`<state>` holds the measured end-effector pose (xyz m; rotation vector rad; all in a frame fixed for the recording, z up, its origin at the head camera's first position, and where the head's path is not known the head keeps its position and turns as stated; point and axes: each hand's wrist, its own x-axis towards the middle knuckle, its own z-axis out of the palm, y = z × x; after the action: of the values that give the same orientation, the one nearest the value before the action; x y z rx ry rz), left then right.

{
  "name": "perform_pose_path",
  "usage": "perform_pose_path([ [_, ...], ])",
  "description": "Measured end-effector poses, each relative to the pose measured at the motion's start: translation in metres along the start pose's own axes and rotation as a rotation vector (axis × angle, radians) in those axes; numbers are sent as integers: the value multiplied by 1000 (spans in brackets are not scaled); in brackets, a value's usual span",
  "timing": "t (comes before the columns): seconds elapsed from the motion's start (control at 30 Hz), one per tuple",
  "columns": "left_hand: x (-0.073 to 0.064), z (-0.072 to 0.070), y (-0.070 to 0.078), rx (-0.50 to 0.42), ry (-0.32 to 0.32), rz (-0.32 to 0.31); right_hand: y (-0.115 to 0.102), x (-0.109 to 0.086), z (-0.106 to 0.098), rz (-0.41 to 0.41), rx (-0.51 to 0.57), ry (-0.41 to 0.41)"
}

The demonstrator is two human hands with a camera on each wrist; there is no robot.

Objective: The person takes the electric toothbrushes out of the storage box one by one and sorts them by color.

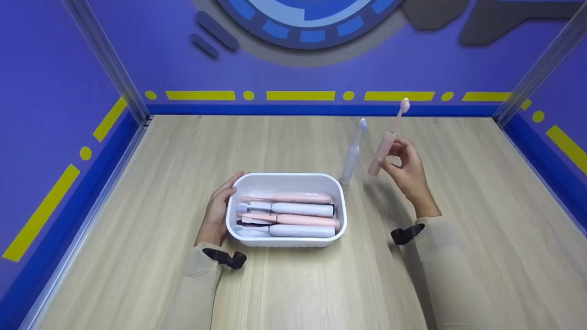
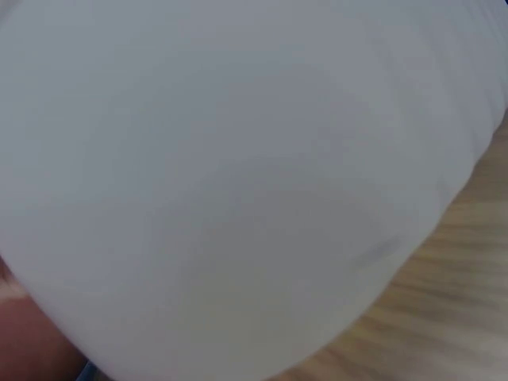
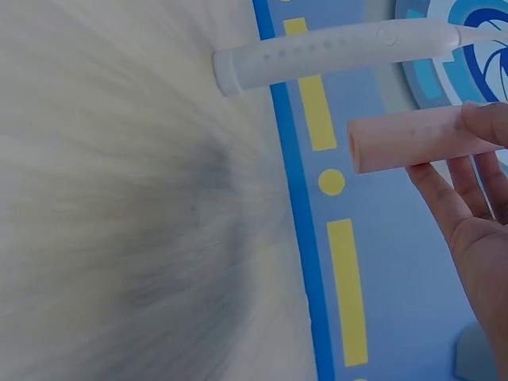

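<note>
My right hand [image 1: 409, 172] pinches a pink electric toothbrush [image 1: 382, 152] by its handle, brush head up and slightly tilted. In the right wrist view, the lower end of the pink toothbrush [image 3: 409, 141] shows off the table. Just left of it a white electric toothbrush [image 1: 351, 160] stands upright on its base. My left hand [image 1: 216, 211] holds the left side of a white plastic bin [image 1: 286, 243], thumb by the rim. Inside lie several pink and white electric toothbrushes [image 1: 302, 221] side by side, heads to the left. The bin's wall [image 2: 238, 182] fills most of the left wrist view.
The wood-grain table [image 1: 293, 288] carries the bin and the standing toothbrush. A blue wall [image 1: 302, 78] with yellow markings rises at the back, and similar panels flank both sides. Black wrist cameras [image 1: 406, 234] sit on both sleeves.
</note>
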<state>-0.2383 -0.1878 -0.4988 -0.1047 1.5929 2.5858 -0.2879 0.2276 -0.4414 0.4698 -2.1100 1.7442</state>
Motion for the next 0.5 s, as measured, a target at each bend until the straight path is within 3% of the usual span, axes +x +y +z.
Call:
perform_pose_path([
  [0.2, -1, 1, 0, 13, 9, -5, -7, -2, 5, -19, 5, 1],
  [0.5, 0, 1, 0, 7, 6, 15, 29, 2, 4, -92, -10, -1],
])
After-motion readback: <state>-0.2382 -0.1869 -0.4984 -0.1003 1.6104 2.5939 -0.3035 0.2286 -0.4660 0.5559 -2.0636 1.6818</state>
